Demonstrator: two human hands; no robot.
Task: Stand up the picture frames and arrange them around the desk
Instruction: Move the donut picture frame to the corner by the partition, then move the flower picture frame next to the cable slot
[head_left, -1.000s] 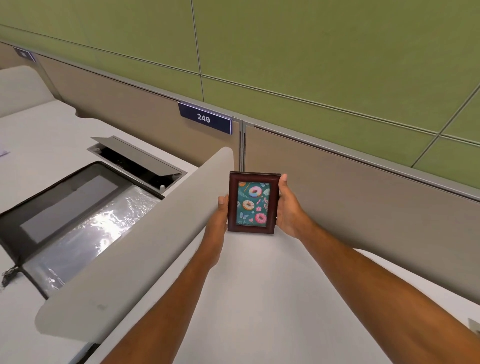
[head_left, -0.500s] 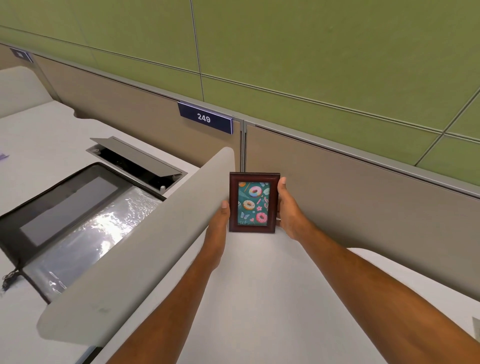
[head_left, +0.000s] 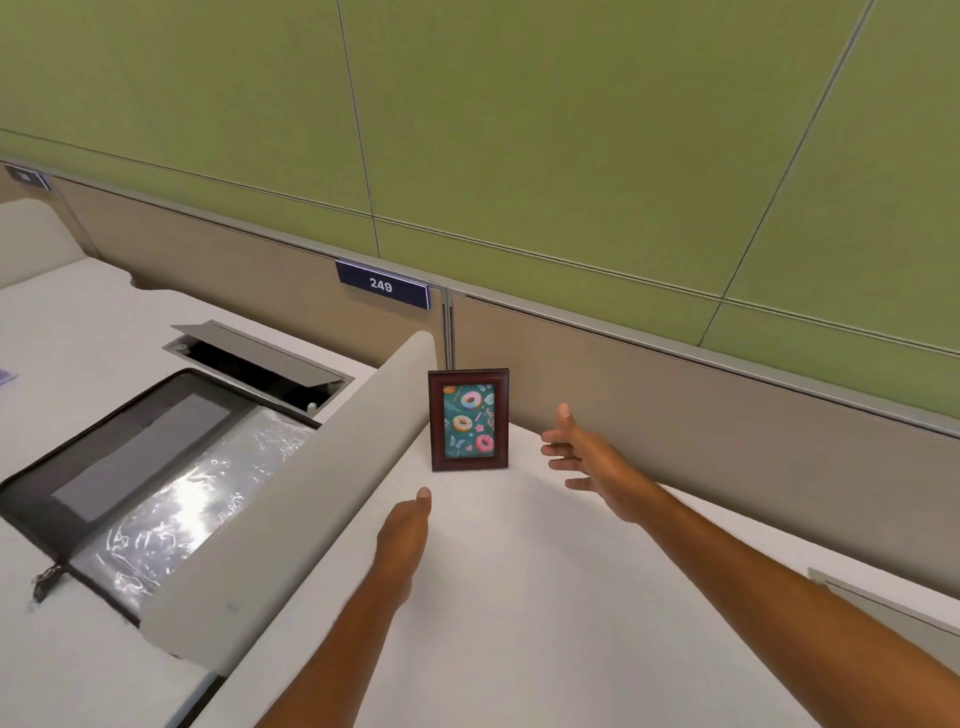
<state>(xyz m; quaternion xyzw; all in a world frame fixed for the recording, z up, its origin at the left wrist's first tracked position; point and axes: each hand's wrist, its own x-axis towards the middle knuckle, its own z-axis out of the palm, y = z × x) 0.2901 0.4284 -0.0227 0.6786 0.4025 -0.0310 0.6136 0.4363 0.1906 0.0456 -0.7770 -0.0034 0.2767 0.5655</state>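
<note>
- Lying just beside the grey divider (head_left: 291, 499): left hand (head_left: 405, 530), empty, fingers mostly hidden so spread not readable, pointing up toward the frame's lower left corner.
- Standing upright, long axis vertical, in the desk (head_left: 519, 597) corner against the partition (head_left: 675, 405): picture frame (head_left: 469, 420), touched by nothing.
- Hovering to its right, about level with its lower half: right hand (head_left: 584, 454), fingers (head_left: 556, 449) splayed wide, seemingly slightly nearer.

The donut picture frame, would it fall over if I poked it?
Probably, yes. The picture frame stands tall and narrow on the desk, so it likely tips easily. Its front looks glazed, so it may be fragile. Both hands are off it.
</note>
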